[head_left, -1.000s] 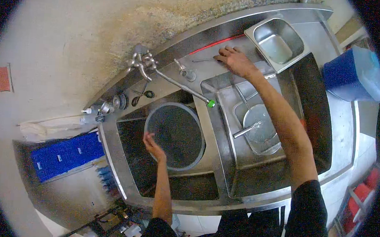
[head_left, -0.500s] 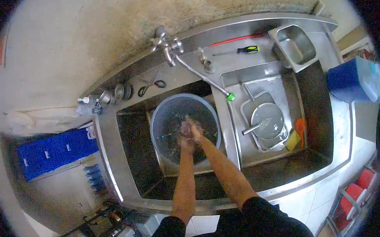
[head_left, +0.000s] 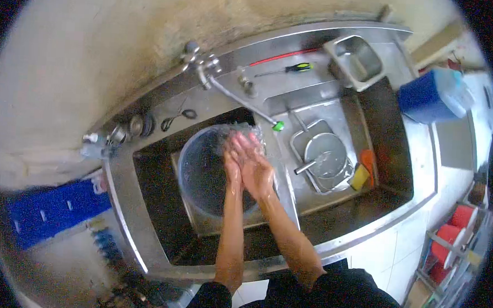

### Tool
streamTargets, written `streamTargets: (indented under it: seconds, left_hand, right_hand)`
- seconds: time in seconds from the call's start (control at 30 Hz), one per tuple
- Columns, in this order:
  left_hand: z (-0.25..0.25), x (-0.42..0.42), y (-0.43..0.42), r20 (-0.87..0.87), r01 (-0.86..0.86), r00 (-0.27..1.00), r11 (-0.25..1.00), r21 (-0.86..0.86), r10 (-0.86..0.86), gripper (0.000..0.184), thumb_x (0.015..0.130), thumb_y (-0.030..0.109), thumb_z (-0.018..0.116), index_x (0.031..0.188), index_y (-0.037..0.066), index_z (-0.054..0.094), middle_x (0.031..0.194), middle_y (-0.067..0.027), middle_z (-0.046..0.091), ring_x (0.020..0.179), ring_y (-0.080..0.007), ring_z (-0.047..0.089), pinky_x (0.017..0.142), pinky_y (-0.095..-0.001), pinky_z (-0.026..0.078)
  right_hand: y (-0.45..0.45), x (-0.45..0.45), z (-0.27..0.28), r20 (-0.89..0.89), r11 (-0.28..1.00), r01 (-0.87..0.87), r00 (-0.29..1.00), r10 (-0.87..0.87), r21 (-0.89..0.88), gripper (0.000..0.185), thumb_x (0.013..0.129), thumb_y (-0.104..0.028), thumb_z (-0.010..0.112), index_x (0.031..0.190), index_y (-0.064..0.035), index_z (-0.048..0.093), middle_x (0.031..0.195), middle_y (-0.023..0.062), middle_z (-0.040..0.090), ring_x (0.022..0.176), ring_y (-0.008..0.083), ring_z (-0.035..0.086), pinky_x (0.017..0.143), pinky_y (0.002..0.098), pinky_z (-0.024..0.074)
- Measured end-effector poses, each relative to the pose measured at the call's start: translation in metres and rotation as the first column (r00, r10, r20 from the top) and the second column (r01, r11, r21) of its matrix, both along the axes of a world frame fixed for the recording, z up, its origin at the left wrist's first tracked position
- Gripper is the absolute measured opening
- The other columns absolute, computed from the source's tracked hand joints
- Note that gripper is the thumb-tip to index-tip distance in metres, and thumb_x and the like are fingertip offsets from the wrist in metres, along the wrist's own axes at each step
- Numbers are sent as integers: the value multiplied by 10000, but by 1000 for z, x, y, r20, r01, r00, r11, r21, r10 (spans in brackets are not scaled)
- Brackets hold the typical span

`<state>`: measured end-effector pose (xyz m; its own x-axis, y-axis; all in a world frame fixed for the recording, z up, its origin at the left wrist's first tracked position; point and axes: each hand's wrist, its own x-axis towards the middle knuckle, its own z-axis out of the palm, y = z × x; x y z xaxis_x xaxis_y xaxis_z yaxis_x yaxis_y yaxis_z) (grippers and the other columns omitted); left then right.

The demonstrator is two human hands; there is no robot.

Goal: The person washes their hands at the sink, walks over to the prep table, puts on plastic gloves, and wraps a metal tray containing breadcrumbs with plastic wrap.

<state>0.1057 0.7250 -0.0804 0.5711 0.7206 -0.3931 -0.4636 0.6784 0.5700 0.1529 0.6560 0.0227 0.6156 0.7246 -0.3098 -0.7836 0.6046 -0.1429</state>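
Observation:
Both hands are raised over a grey round tub (head_left: 184, 185) of water in the left sink basin. My left hand (head_left: 232, 167) is wet, palm up, with its fingers stretched out against the other hand. Beside it my right hand (head_left: 256, 168) also faces up, its fingers extended and slightly cupped. Splashing water (head_left: 261, 141) shows around the fingertips, and no solid object is in either hand. A steel faucet (head_left: 227, 91) with a green tip reaches over the divider to the right of the tub.
The right basin holds a metal strainer (head_left: 326, 151) on a tray, with a yellow sponge (head_left: 359, 177) beside it. Behind lie scissors (head_left: 176, 118), a screwdriver (head_left: 287, 69) and a steel pan (head_left: 356, 62). A blue container (head_left: 428, 95) stands right; small metal cups (head_left: 139, 125) sit left.
My hands have come up from inside the tub toward its far right rim, turning from clasped to palms up and opened out, with water splashing. The view has shifted slightly.

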Motion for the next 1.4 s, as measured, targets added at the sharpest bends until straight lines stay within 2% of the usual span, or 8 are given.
streamTargets:
  seconds: [0.17, 0.47, 0.63, 0.7, 0.93, 1.0, 1.13, 1.4]
  left_hand:
    - [101, 61, -97, 20, 257, 958, 887, 384, -286, 617, 978, 469, 334, 1431, 52, 285, 1460, -116, 347, 1353, -245, 287, 1122, -389, 192]
    - [204, 151, -209, -237, 417, 836, 294, 860, -494, 673, 955, 503, 347, 1440, 51, 226, 1444, -158, 339, 1373, -265, 219, 1114, -449, 145]
    - [101, 138, -199, -970, 739, -229, -664, -117, -84, 424, 952, 354, 481, 1172, 18, 617, 1093, -183, 649, 1043, -249, 585, 901, -371, 429]
    - [169, 114, -238, -915, 887, 329, -258, 384, -233, 373, 948, 324, 526, 1090, 5, 656, 879, -64, 691, 773, -102, 574, 698, -279, 460]
    - [339, 62, -348, -602, 704, 709, 402, 585, -368, 427, 950, 378, 516, 828, -14, 631, 717, -112, 645, 794, -240, 678, 669, -369, 527]
    - [292, 77, -380, -604, 543, 797, 432, 720, 6, 405, 944, 369, 522, 852, -11, 629, 750, -115, 640, 811, -245, 671, 684, -379, 524]
    - [180, 75, -452, -562, 505, 654, 260, 823, 506, 367, 932, 350, 535, 899, -4, 627, 817, -121, 632, 844, -255, 658, 713, -398, 519]
    - [61, 203, -661, -991, 971, -129, -206, -124, -15, 320, 908, 312, 559, 994, 10, 621, 950, -132, 615, 912, -275, 630, 772, -437, 508]
  right_hand:
    - [-77, 43, 5, 730, 811, 333, 665, 160, -481, 607, 942, -314, 458, 1433, -8, 275, 1460, 152, 345, 1349, 242, 320, 1124, 324, 197]
    - [-260, 117, 100, 850, 681, 712, -243, 467, -170, 570, 923, -255, 469, 1420, -16, 324, 1444, 210, 348, 1330, 371, 341, 1085, 491, 261]
    - [-392, 149, 38, 344, 293, 506, 9, 939, -811, 430, 861, -325, 585, 1173, -30, 555, 1063, 192, 619, 983, 361, 599, 881, 463, 453]
    - [-447, 150, 65, 509, 287, 619, 216, 833, -731, 399, 819, -352, 661, 1013, -4, 647, 896, 188, 670, 861, 365, 637, 792, 424, 498]
    - [-653, 149, 276, 931, 862, 352, 170, 324, -365, 179, 879, -144, 609, 982, -14, 675, 922, 117, 691, 866, 263, 656, 789, 345, 521]
    - [-662, 149, 230, 674, 999, 47, 738, -37, 3, 209, 852, -65, 605, 1047, -16, 662, 992, 94, 685, 917, 253, 652, 825, 331, 518]
    - [-722, 141, 140, 716, 568, 799, -277, 640, -199, 369, 787, -102, 649, 1138, 5, 608, 1224, 169, 564, 1120, 309, 552, 941, 413, 450]
    - [-1001, 263, -146, 488, -37, 574, 727, 482, -818, 508, 769, -309, 690, 1213, -91, 573, 1165, 187, 596, 1053, 381, 564, 918, 451, 448]
